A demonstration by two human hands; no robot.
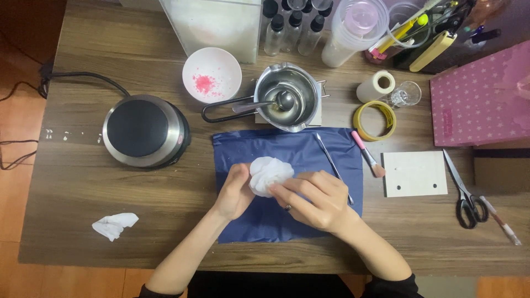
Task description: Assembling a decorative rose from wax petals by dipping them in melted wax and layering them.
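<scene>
Hands at work over a blue sheet (287, 221) on the bench (83, 182): left hand (234, 193) and right hand (314, 198) both grip a white flower-shaped piece (266, 174).

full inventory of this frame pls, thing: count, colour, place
Crumpled white tissue wad: 1, white, between both hands over the mat.
Dark blue plastic mat: 1, blue, table centre.
Round electric hotplate: 1, black and silver, left.
White bowl with pink granules: 1, behind the mat.
Steel melting pot with spoon: 1, silver, behind the mat.
Thin metal tool: 1, on the mat's right side.
Pink-handled brush: 1, right of the mat.
Yellow tape ring: 1, right of the pot.
White square board: 1, right.
Scissors: 1, black handles, far right.
Small crumpled white tissue: 1, front left.
Pink starred box: 1, right edge.
Left hand: holds the wad.
Right hand: holds the wad, ring worn.
</scene>
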